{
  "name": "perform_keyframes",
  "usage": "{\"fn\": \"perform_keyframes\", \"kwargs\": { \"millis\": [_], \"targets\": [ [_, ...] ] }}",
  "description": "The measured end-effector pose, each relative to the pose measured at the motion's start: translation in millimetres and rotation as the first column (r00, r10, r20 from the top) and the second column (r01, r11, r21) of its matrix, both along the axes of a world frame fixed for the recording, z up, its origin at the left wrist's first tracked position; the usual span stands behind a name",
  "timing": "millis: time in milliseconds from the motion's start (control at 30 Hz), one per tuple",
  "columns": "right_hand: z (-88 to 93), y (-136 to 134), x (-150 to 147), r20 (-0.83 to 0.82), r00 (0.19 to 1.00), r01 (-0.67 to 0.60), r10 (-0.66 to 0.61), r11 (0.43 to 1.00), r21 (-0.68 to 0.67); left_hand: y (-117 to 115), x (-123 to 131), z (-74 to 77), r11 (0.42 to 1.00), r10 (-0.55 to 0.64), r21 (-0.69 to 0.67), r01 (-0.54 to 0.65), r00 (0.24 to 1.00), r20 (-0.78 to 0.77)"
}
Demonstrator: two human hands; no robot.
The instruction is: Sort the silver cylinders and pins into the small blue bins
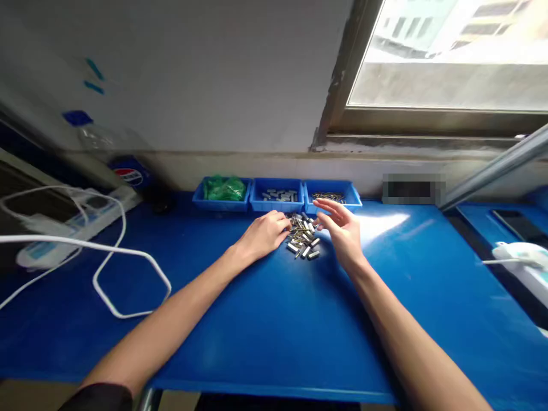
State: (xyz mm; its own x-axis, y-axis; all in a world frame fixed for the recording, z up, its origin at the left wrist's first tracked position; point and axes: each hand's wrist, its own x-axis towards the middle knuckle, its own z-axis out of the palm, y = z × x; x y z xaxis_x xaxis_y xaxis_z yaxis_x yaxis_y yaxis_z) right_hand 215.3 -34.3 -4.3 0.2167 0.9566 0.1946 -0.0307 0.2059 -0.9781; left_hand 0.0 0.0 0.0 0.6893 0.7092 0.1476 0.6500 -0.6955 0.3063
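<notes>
A loose pile of small metal parts (305, 237), silvery cylinders mixed with thin brass-coloured pins, lies on the blue table. At the pile's left edge is my left hand (266, 233), its fingers curled down and pressed together at the tips; what they hold, if anything, is hidden. My right hand (342, 228) hovers at the pile's right side, fingers apart and nothing visible in them. Behind the pile stand three blue bins: the left bin (194, 198) with a green plastic bag (224, 188), the middle bin (274, 206) with silvery cylinders, the right bin (355, 197) with brass-coloured pins.
White cables (122, 314) and a power strip (81, 228) lie at the left, near a Pepsi bottle (131, 171). A phone (520, 225) and a white device (522, 254) are at the far right. A wall and window frame (419, 121) rise behind the table (265, 337).
</notes>
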Motion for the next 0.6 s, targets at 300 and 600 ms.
{"fn": "perform_keyframes", "kwargs": {
  "millis": [300, 600],
  "targets": [
    [-2.1, -2, 0, 0.028, 0.999, -0.03, 0.03, 1.0, -0.005, 2, -4, 5.4, 0.993, 0.083, -0.094, -0.071, 0.988, 0.127],
    [-4.3, -3, 0, 0.001, 0.998, -0.06, 0.06, 0.998, -0.012, 0, -8, 11.4, 0.993, 0.075, -0.1, -0.065, 0.992, 0.105]
  ]
}}
